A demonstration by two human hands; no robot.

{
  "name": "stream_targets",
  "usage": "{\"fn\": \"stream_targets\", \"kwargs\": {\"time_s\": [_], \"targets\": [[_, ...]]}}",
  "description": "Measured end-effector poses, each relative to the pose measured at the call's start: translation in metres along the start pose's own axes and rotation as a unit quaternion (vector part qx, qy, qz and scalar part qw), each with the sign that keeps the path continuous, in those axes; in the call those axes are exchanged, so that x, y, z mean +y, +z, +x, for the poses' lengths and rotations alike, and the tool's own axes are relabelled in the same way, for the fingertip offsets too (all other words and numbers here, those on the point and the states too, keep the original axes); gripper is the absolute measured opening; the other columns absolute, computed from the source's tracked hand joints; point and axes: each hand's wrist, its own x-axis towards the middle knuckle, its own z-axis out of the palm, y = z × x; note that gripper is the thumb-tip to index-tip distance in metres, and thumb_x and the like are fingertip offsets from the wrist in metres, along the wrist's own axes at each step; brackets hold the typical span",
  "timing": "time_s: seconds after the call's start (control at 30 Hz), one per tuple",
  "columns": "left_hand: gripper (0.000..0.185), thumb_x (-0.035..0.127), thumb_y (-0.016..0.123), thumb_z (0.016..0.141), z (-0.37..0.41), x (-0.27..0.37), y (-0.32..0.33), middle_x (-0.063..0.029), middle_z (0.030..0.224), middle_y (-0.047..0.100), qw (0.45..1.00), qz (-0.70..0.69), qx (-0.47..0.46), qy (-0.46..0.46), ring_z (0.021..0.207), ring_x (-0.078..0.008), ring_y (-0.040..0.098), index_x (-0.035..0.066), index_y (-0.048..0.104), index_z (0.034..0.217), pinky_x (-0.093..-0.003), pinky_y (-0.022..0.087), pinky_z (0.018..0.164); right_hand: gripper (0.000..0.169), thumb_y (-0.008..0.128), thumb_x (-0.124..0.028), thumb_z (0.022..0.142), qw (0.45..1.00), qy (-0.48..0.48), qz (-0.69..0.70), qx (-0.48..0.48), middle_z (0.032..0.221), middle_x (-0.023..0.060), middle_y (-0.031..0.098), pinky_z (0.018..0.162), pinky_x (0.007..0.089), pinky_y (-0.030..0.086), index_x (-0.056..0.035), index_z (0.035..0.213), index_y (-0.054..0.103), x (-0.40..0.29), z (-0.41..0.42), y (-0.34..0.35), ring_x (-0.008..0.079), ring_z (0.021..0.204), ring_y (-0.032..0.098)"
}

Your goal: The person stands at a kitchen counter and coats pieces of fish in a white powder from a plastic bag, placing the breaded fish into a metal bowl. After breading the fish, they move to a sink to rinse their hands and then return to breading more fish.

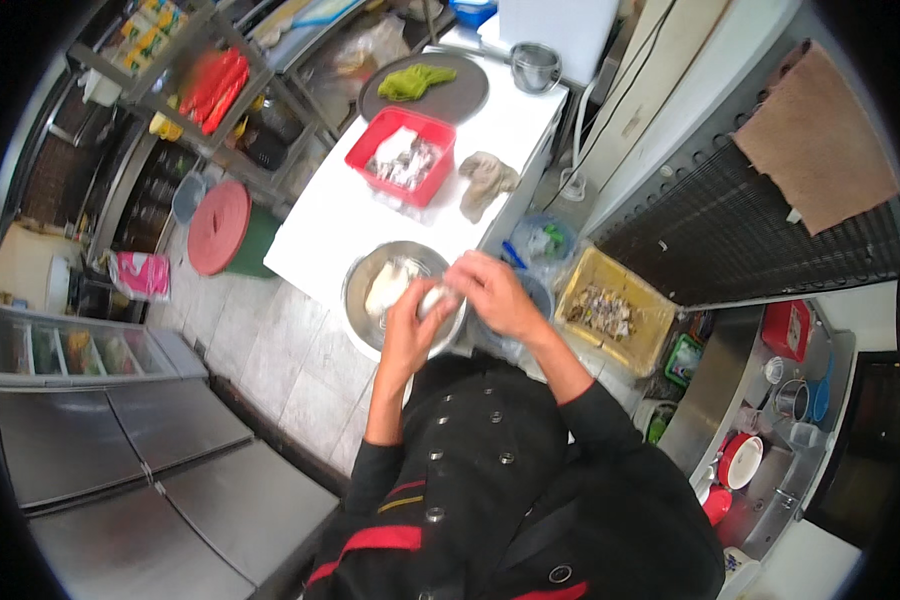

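Observation:
A stainless steel bowl (354, 319) sits at the near end of the white worktop, with soft whitish pieces (388, 288) inside it. Over the bowl's right side, my left hand (412, 322) grips a small pale piece (435, 298) between thumb and fingers. My right hand (495, 289) has its fingers bent together at the far end of that piece, and its fingertips are blurred. What exactly the piece is cannot be made out. Beyond the bowl stands a red plastic container (401, 191) with whitish and grey pieces in it.
A crumpled cloth (487, 184) lies right of the red container. Behind are a round dark tray (469, 90) with a green cloth (416, 81) and a metal pot (535, 67). A yellow crate (649, 341) of scraps stands low on my right. A red-lidded green bin (221, 229) is left.

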Motion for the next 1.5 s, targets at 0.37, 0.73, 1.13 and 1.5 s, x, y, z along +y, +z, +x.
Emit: {"fn": "stream_targets", "kwargs": {"time_s": [0.37, 0.73, 1.13, 1.5], "targets": [[0.040, 0.021, 0.087, 0.085, -0.016, -0.084, -0.015, -0.0084, 0.098, 0.068, 0.992, -0.027, 0.081, -0.097, 0.092, -0.0172, 0.062, -0.001, 0.064, 0.109, -0.0320, 0.051, 0.085, 0.023, 0.066, -0.027, 0.102, 0.914, 0.163, 0.078, 0.364, 0.084, -0.0033, 0.062, 0.070, 0.0254, 0.047, -0.0052, 0.097, 0.073, 0.071, -0.052, -0.132, 0.0072, 0.075, 0.055], [0.031, 0.027, 0.072, 0.100, -0.012, -0.087, -0.014, -0.0060, 0.100, 0.068, 0.967, -0.153, 0.162, -0.125, 0.091, -0.0122, 0.060, -0.001, 0.066, 0.112, -0.0287, 0.049, 0.083, 0.036, 0.063, -0.036, 0.103, 0.816, 0.241, 0.008, 0.525, 0.065, -0.0028, 0.052, 0.053, 0.0305, 0.043, -0.0052, 0.086, 0.067, 0.249, -0.142, -0.207, 0.0102, 0.058, 0.049], [0.031, 0.026, 0.066, 0.103, 0.003, -0.084, 0.012, -0.0076, 0.108, 0.067, 0.979, -0.113, 0.139, -0.098, 0.096, -0.0142, 0.060, 0.000, 0.062, 0.119, -0.0299, 0.050, 0.084, 0.019, 0.066, -0.022, 0.101, 0.896, 0.201, 0.064, 0.390, 0.076, -0.0007, 0.057, 0.057, 0.0254, 0.046, -0.0076, 0.091, 0.060, 0.201, -0.092, -0.096, 0.0084, 0.062, 0.054], [0.033, 0.030, 0.054, 0.110, 0.008, -0.102, 0.022, -0.0045, 0.102, 0.065, 0.981, -0.133, 0.101, -0.097, 0.092, -0.0112, 0.058, 0.000, 0.061, 0.121, -0.0284, 0.049, 0.080, 0.021, 0.062, -0.019, 0.103, 0.973, 0.161, 0.119, 0.112, 0.090, 0.0000, 0.064, 0.068, 0.0260, 0.051, -0.0045, 0.119, 0.062, 0.115, -0.041, 0.009, 0.0081, 0.078, 0.060]]}}
